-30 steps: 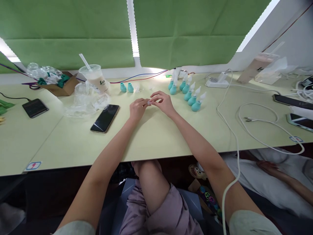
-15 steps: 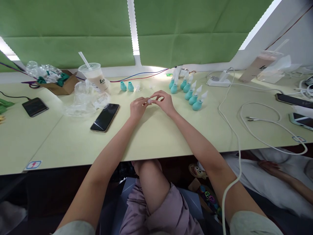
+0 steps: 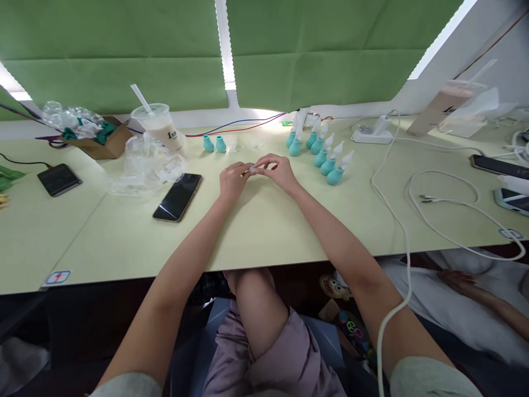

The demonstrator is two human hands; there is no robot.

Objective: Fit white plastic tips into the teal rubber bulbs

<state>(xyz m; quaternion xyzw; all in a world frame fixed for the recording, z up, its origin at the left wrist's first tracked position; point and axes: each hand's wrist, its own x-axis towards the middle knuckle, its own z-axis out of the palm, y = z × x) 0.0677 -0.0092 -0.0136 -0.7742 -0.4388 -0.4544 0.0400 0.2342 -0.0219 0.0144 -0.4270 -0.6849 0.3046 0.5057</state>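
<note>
Piece [image 3: 252, 170], one: small, pale, clear; between the two hands, above the middle of the table [image 3: 264, 231]; shape mostly hidden by fingers.
Left hand [image 3: 232, 181]: grip nearly closed, fingertips and thumb drawn together on the piece from the left.
Right hand [image 3: 280, 172]: grip pinched, thumb and forefinger almost meeting on the piece from the right; back of the hand arched.
Open bulbs [image 3: 208, 144], two: turquoise, upright, side by side, beyond the left hand.
Clear bits [image 3: 232, 147]: small, just right of the open bulbs, more lying farther right; number unclear.
Tipped bulbs [image 3: 320, 159], seven visible: turquoise, each with a clear pointed tip, grouped beyond and right of the right hand.
Phone [image 3: 177, 197], one: dark screen up, left of the left hand, apart from it
</note>
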